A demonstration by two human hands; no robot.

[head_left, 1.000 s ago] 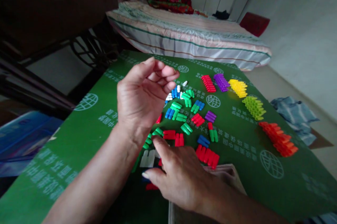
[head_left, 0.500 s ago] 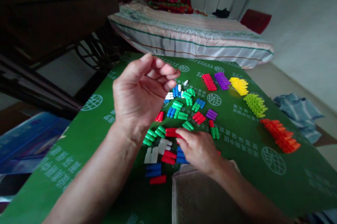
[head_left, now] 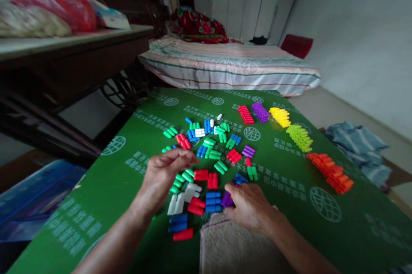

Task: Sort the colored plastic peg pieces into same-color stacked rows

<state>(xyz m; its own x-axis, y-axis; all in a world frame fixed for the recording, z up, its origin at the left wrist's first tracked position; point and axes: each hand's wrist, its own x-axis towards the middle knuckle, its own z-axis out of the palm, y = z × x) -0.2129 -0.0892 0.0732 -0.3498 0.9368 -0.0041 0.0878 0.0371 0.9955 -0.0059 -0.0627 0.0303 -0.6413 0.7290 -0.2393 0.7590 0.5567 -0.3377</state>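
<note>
My right hand is low over the near part of the table, thumb and fingers closed on a purple plastic building piece. Beside it lie a blue piece and another blue piece, partly covered by the fingers. My left hand hovers to the left above the scattered pieces, fingers pressed together; whether anything is between them is hidden. Under and near it are green pieces, a red piece and a white piece.
Rows of joined pieces line the right: red, purple, yellow, lime and orange. A brown cloth lies at the green table's near edge. Beyond stands a bed; a dark desk is left.
My left hand has come down from its raised, palm-up pose, and its fingers have drawn together. My right hand has left the red pieces and moved right to the purple piece. The view has tilted up.
</note>
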